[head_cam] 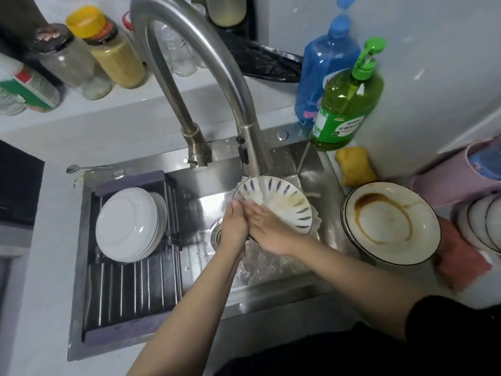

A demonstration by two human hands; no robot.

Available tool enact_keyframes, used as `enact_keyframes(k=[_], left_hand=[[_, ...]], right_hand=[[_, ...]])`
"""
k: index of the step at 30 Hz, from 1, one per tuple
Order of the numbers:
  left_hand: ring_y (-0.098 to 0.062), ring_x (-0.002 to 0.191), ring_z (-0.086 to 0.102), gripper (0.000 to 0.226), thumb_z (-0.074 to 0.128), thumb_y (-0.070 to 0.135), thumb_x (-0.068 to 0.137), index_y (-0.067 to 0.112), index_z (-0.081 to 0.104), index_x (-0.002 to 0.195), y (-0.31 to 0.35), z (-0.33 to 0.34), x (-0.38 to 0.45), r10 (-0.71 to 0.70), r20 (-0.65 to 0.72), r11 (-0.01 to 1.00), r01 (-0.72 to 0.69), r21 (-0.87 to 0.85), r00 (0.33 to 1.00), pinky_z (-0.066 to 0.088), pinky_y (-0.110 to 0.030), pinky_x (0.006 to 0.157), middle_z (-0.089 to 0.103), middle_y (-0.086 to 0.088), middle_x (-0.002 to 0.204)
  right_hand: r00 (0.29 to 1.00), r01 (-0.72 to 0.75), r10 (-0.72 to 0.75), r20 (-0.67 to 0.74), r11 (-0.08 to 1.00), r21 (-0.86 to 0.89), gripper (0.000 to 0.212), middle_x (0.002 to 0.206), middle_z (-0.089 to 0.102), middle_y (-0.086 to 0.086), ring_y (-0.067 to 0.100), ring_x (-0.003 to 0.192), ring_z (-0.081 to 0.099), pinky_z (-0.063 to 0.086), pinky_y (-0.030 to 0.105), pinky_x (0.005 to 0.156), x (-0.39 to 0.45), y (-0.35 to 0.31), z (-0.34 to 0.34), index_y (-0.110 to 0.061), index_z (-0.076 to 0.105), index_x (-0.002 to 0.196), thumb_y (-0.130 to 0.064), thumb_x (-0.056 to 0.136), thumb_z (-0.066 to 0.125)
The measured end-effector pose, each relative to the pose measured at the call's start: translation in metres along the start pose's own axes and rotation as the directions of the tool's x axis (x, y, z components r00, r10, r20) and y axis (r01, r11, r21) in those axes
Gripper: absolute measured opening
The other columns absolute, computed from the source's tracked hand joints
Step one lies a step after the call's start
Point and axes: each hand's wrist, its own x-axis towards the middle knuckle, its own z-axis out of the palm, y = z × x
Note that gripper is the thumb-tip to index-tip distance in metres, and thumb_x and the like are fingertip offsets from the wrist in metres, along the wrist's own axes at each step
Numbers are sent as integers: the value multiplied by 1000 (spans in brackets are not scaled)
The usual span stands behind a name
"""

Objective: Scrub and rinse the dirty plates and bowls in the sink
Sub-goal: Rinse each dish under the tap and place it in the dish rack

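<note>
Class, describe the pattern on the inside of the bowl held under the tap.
White bowl with dark blue dashes radiating round the inside, plus brownish residue; seen in the head view.

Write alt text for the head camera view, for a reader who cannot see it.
Two bare hands, left hand and right hand, rub a white bowl with blue dashes under the running steel faucet over a steel sink. Clean white plates stand in a rack left; a brown-stained white plate waits right.

Even, moderately bright overhead lighting; glare patches on the steel sink (200,202) floor beside the drain, soft focus throughout, wide-angle bending toward frame edges.
</note>
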Motion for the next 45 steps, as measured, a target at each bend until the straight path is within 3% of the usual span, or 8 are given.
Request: enact_keyframes(k=[3,8,14,20,29,35,40,45], left_hand=[[-31,112,60,30,34,39,103,24,60,105,6,-17,8,24,-91,999,-22,31,996,45,-47,102,65,-12,115],[-23,109,60,27,35,44,99,37,61,92,2,-12,-8,78,-17,986,-75,148,997,44,-47,101,66,1,111],[-31,106,60,33,32,35,103,18,59,106,5,-14,6,116,-168,990,-101,96,979,46,-39,94,65,-16,112],[-27,114,57,45,34,45,97,17,59,123,4,-26,-2,85,-110,994,-76,78,990,42,-49,104,63,-5,120],[-24,105,62,34,31,36,104,21,61,104,4,-20,-4,-11,-115,1000,9,-19,993,47,-46,100,67,-6,109],[-24,107,61,37,37,40,102,18,59,122,-1,-16,-18,-143,-1,989,143,-28,990,52,-43,93,64,-9,121],[-25,107,63,43,30,38,105,10,55,126,5,-9,-18,-135,30,991,134,11,990,53,-34,88,64,-14,121],[-22,89,61,36,29,35,106,12,53,119,16,-23,-11,-264,3,942,259,-212,965,53,-29,64,61,-10,113]], right_hand=[[992,95,-86,91,990,-102,46,157,5,-14,0,143,-3,-7,24,117,-38,31,6,-29,10,151,-35,105,12],[963,-271,257,-87,910,-314,52,160,-2,3,15,146,-9,-13,33,117,-13,59,-8,-20,-1,152,-34,103,9],[988,149,-149,49,989,1,45,155,15,-13,6,144,4,-2,31,119,-24,6,4,-19,28,149,-27,106,19],[991,-135,120,-64,861,-491,56,159,13,-6,12,147,-3,-10,38,119,-26,65,-23,-25,16,152,-40,99,2],[977,172,-152,151,977,-124,47,158,5,-13,3,144,-3,-4,26,118,-32,16,6,-29,11,151,-34,105,11],[977,-205,210,-36,883,-423,52,160,6,-2,14,147,-5,-14,32,116,-26,49,-18,-24,7,153,-38,103,4],[997,-15,16,74,1000,-8,53,159,3,-12,10,146,-3,4,43,120,-10,12,1,-39,8,151,-53,100,11],[978,169,-125,167,944,-284,55,156,13,-20,1,143,7,7,32,115,-51,33,-3,-44,19,147,-60,95,21]])
